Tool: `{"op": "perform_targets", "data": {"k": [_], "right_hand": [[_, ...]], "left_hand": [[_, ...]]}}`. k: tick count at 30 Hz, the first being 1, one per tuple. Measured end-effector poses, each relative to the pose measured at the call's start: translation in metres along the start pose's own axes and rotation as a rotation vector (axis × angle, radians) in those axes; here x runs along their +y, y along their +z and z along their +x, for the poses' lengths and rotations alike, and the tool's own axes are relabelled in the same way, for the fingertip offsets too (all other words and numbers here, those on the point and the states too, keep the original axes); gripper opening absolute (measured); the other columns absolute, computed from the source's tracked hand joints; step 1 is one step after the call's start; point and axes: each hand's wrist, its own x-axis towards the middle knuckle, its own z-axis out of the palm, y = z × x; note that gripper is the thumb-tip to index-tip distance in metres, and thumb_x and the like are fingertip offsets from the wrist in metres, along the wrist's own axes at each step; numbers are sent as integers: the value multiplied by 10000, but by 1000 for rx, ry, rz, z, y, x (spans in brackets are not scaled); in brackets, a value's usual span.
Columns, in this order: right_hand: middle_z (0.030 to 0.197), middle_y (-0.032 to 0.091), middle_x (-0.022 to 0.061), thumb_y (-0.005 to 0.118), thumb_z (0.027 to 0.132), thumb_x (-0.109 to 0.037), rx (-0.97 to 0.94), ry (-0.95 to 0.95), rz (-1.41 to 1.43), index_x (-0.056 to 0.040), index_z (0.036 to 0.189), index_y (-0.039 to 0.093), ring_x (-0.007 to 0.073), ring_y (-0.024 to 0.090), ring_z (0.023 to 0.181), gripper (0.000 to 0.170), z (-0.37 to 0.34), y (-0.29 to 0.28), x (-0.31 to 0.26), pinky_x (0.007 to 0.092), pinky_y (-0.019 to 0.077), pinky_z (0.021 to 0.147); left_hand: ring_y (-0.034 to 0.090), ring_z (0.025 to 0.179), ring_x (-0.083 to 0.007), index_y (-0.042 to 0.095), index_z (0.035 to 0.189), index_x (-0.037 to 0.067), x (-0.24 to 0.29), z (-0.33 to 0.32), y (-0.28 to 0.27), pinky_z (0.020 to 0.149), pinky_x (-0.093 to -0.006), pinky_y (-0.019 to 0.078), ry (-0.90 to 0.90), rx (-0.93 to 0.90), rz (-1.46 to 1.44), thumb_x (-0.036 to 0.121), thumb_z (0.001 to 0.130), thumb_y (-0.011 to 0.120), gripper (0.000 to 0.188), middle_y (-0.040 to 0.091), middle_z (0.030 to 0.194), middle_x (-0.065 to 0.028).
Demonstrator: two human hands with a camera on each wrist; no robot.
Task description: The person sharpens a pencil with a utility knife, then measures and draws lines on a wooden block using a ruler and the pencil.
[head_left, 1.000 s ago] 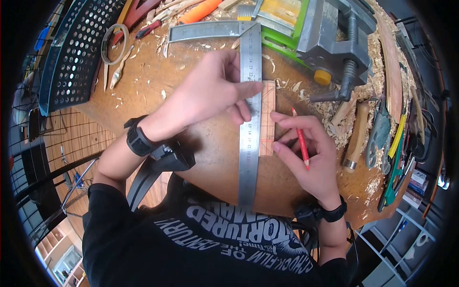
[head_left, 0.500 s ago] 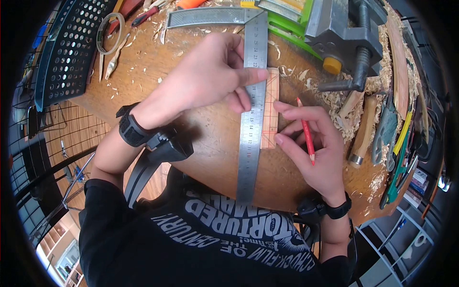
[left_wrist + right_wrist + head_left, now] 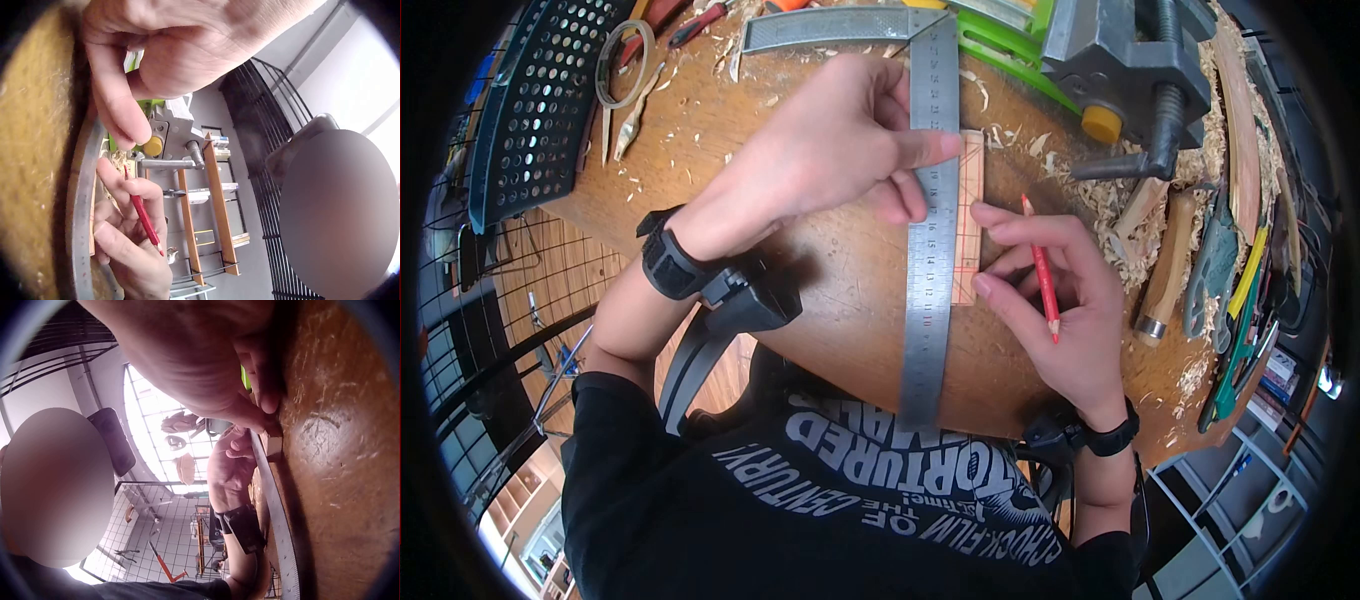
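A steel try square's ruled blade [image 3: 927, 275] runs up the workbench in the head view. Along its right edge lies a small wooden block [image 3: 968, 225] marked with red lines. My left hand [image 3: 830, 150] holds the blade, fingers bent at its left side and thumb reaching across to the block's far end. The fingertips and thumb of my right hand [image 3: 1065, 300] touch the block's right side near its lower end. A red pencil [image 3: 1043, 275] is tucked between that hand's fingers. In the right wrist view the block's end [image 3: 273, 447] shows beside the blade.
A metal vise [image 3: 1130, 90] stands at the back right among wood shavings. Beyond my right hand lie a wooden-handled tool [image 3: 1167, 270] and several other hand tools. A dark perforated basket [image 3: 550, 110] and a roll of tape [image 3: 622, 65] are at the left.
The head view has shifted a little, so the bench things appear higher. Both hands keep nearly the same hold; slightly less of the block's near end shows beside the blade.
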Motion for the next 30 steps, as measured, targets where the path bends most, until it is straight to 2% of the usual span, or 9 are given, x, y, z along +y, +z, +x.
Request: {"op": "perform_targets", "data": {"k": [5,11,12,14,30], "right_hand": [[1220,614,153,679,790,73,12,10,8,-29,1079,539,66,591,785,337,0,1,-1,180,456,638],[1222,613,155,678,789,74,14,-7,9,-29,1077,540,68,593,781,335,0,1,1,180,457,627],[1222,613,155,678,789,74,14,-6,9,-29,1077,540,68,593,781,335,0,1,1,180,457,627],[1168,651,105,667,795,57,28,-22,22,-49,1065,571,122,672,786,306,0,1,1,240,547,701],[1169,642,102,666,791,69,24,-16,22,-45,1073,572,109,654,801,318,0,1,0,240,545,722]], "left_hand": [[664,559,-135,519,970,-25,1,-1,3,463,-210,536,4,18,-51,138,891,663,231,647,707,-91],[672,573,-154,510,974,-39,-2,-1,5,481,-227,552,-8,19,-21,139,882,674,259,650,729,-103],[672,573,-154,510,974,-39,-2,-1,5,481,-227,552,-9,19,-22,139,882,674,259,650,729,-103],[672,576,-157,509,984,-46,-1,-1,5,483,-234,557,-13,7,-16,139,879,678,271,648,735,-109],[661,578,-150,506,1024,-49,-4,-1,5,479,-228,548,25,-20,-14,89,828,728,327,641,763,-98]]}}
